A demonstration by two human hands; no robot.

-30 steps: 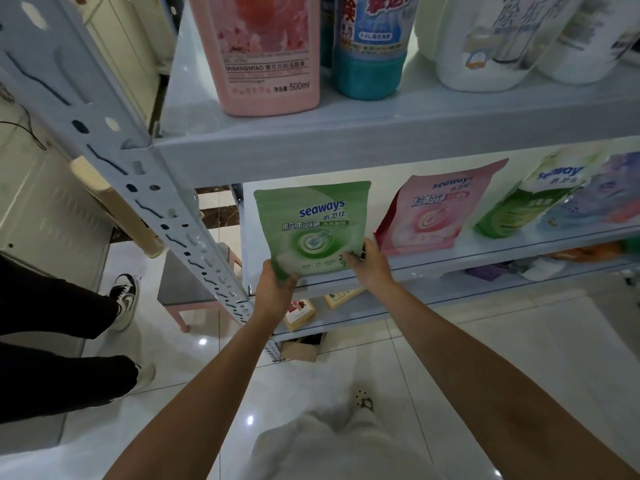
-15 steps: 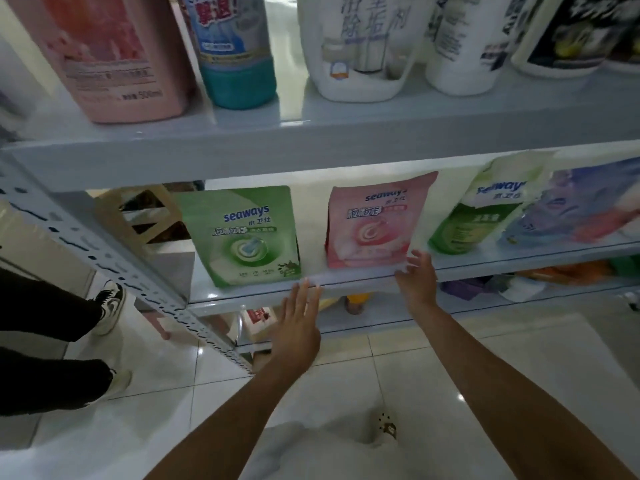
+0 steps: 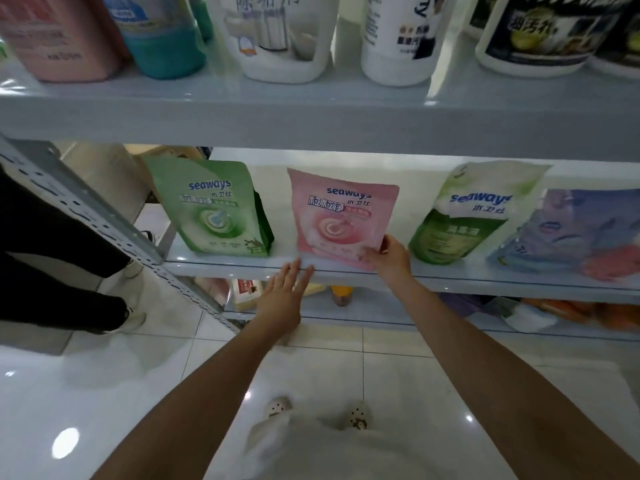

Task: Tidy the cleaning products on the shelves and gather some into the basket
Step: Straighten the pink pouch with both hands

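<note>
A pink Seaways pouch (image 3: 337,216) stands on the middle shelf (image 3: 450,273), slightly tilted. My right hand (image 3: 389,259) grips its lower right corner. My left hand (image 3: 284,296) is flat and open with fingers together, its fingertips at the shelf's front edge just below the pouch's lower left corner, holding nothing. A green Seaways pouch (image 3: 211,209) stands upright to the left, apart from both hands. To the right lean a green-and-white Seaways pouch (image 3: 464,216) and a purple pouch (image 3: 568,233). No basket is in view.
The top shelf (image 3: 311,112) carries a pink bottle (image 3: 55,36), a blue bottle (image 3: 162,39) and several white jugs. A lower shelf holds small boxes and an orange bottle (image 3: 341,294). The perforated upright post (image 3: 104,220) is at left, with another person's legs (image 3: 52,258) beside it.
Both hands let go of the green pouch, which now stands on the shelf. My view and hands shifted right; my right hand took hold of the pink pouch's corner and my left hand moved up to the shelf edge.
</note>
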